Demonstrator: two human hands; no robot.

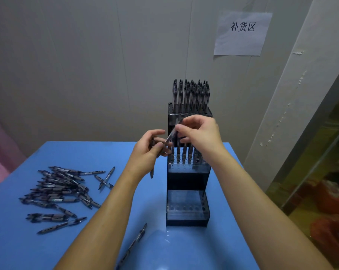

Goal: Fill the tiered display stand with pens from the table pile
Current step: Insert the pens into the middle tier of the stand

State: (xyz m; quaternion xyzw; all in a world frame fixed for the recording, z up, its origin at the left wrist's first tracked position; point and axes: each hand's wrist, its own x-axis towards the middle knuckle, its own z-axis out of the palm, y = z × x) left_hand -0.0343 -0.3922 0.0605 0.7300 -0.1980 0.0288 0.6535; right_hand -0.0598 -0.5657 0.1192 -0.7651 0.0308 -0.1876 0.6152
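A black three-tier display stand (187, 181) stands on the blue table (38, 248). Its top tier is packed with upright pens (191, 95), its middle tier holds a row of several pens (184, 155), and its bottom tier (187, 208) shows empty holes. A pile of dark pens (61, 189) lies at the left. My right hand (198, 133) pinches one tilted pen (172, 133) above the middle tier. My left hand (147, 148) grips a pen (151, 172) that hangs below the palm, just left of the stand.
One loose pen (134, 243) lies near the table's front edge, between my forearms. A paper sign (242, 33) hangs on the wall behind. The table's right edge runs close beside the stand, with red objects (332, 228) on the floor beyond.
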